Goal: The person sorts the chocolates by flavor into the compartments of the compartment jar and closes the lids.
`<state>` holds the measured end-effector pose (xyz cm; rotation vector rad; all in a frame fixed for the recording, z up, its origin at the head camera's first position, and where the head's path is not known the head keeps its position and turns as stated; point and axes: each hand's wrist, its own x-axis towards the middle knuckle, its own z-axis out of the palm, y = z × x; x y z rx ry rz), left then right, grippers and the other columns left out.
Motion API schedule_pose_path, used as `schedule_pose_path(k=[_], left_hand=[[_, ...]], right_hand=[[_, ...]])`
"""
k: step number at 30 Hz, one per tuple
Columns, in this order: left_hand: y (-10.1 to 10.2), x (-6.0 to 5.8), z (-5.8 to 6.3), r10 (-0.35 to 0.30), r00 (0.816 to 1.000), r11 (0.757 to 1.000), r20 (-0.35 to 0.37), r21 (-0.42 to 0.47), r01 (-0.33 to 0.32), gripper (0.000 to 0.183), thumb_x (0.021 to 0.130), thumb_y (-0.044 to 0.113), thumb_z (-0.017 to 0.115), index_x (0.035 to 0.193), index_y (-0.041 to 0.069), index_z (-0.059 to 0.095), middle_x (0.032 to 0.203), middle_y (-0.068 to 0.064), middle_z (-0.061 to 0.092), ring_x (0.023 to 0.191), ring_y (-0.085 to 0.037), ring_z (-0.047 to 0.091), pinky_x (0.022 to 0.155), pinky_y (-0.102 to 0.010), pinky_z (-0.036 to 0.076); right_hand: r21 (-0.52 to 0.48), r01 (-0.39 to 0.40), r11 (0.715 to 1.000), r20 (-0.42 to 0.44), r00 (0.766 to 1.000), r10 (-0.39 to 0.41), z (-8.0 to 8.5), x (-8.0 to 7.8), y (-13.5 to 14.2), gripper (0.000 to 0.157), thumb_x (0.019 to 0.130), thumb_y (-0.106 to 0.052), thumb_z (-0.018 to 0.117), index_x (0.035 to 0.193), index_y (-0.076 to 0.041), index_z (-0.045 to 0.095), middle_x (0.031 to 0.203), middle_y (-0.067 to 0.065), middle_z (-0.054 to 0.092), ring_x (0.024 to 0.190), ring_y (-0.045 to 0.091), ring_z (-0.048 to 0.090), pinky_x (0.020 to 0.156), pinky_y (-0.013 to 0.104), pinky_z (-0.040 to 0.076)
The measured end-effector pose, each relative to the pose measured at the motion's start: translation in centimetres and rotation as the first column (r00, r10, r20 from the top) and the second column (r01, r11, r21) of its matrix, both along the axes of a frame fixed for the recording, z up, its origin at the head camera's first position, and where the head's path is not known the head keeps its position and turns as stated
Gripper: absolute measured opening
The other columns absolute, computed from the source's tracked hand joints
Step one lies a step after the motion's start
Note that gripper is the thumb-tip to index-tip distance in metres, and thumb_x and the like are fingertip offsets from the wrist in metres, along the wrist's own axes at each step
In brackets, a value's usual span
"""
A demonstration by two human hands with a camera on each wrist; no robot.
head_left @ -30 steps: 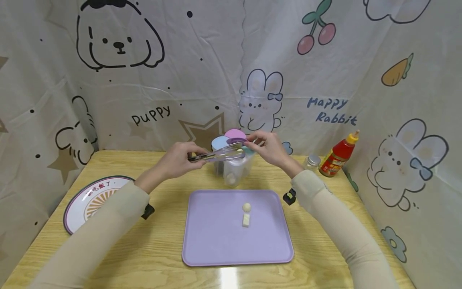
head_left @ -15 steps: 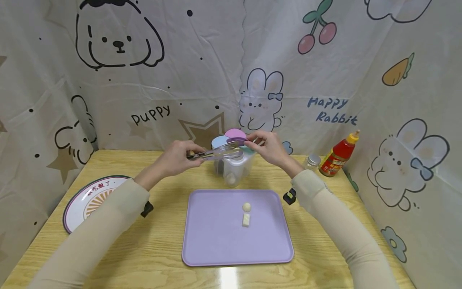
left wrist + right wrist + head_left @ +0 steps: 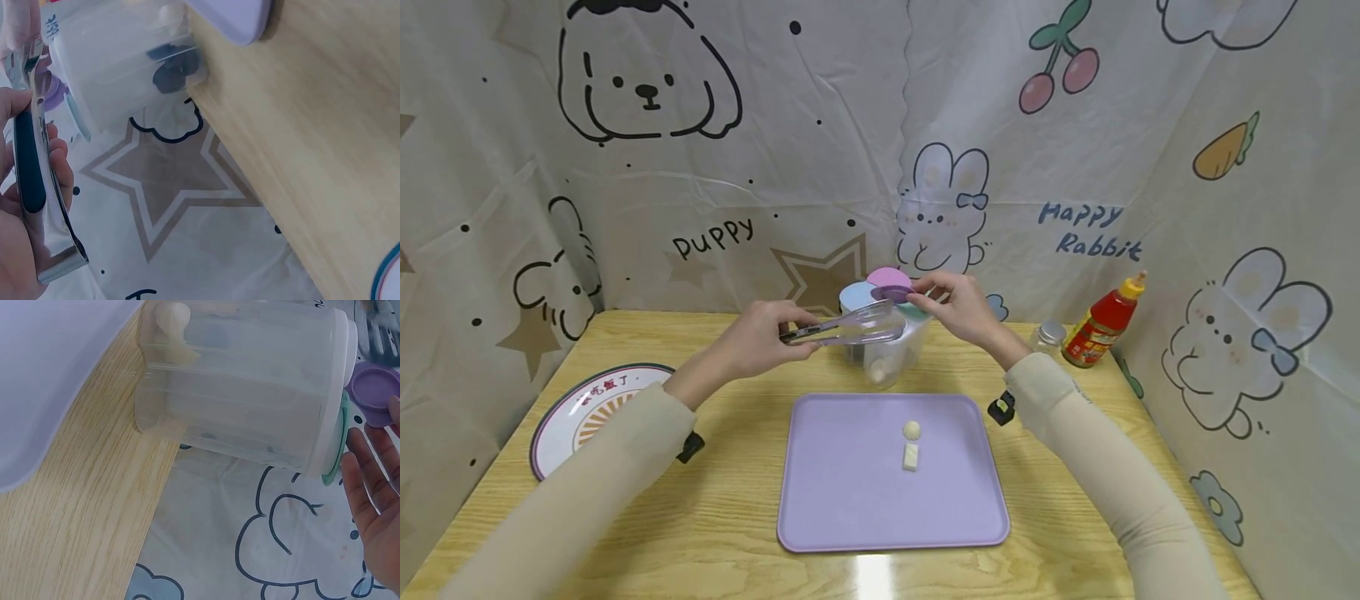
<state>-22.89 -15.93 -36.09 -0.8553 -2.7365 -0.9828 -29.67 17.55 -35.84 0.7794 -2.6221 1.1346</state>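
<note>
My left hand (image 3: 763, 337) grips a pair of metal tongs (image 3: 28, 162) with dark handle inlays. Their two arms stand apart over the front of a clear lidded storage container (image 3: 250, 387), with nothing visible between them. With thumb and fingertips, my right hand (image 3: 958, 308) pinches a raised purple flip lid (image 3: 375, 390) on the container. Its blue lid (image 3: 855, 296), pink lid (image 3: 887, 277) and mint-green lid (image 3: 336, 444) are also in view. Pale pieces (image 3: 173, 319) lie at the bottom of one compartment; dark pieces (image 3: 172, 78) show in another.
In front of the container lies a lilac tray (image 3: 842, 475) carrying a round pale piece (image 3: 912, 430) and a rectangular white piece (image 3: 910, 457). A patterned plate (image 3: 561, 417) sits left, partly behind my sleeve. A small jar (image 3: 1048, 336) and a red sauce bottle (image 3: 1103, 327) stand right.
The tongs rose slightly at first, then shifted down and left with my left hand, their arms spreading wider. My right hand stays at the purple lid.
</note>
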Motion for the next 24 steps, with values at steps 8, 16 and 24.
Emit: schedule_pose_path(k=[8,16,24], left_hand=[[-0.7,2.5,-1.5,-0.086,0.994,0.996,-0.060,0.019,0.088,0.025,0.087,0.010,0.084,0.112,0.006,0.080,0.095,-0.006,0.076,0.066,-0.009,0.054,0.059,-0.022,0.047],[-0.3,4.1,-3.5,-0.141,0.990,0.990,-0.010,0.018,0.141,0.024,0.086,0.009,0.084,0.110,0.008,0.080,0.088,-0.002,0.071,0.068,-0.006,0.052,0.060,-0.020,0.045],[0.7,5.2,-5.7,-0.186,0.982,0.982,0.043,-0.019,0.187,0.023,0.086,0.013,0.084,0.108,0.008,0.081,0.087,-0.003,0.071,0.070,-0.002,0.051,0.062,-0.017,0.043]], right_hand=[[-0.002,0.001,1.000,0.004,1.000,-0.001,0.0,0.0,0.0,0.018,0.098,-0.019,0.076,0.111,-0.007,0.078,0.109,0.014,0.079,0.091,0.031,0.074,0.073,0.029,0.058],[-0.001,0.002,1.000,-0.002,1.000,-0.002,0.0,-0.1,0.0,0.019,0.099,-0.019,0.075,0.111,-0.006,0.078,0.109,0.014,0.079,0.091,0.032,0.074,0.071,0.027,0.057],[0.000,0.005,1.000,-0.009,1.000,-0.005,-0.1,-0.1,0.0,0.018,0.098,-0.019,0.076,0.111,-0.007,0.078,0.108,0.014,0.079,0.090,0.030,0.074,0.072,0.027,0.058]])
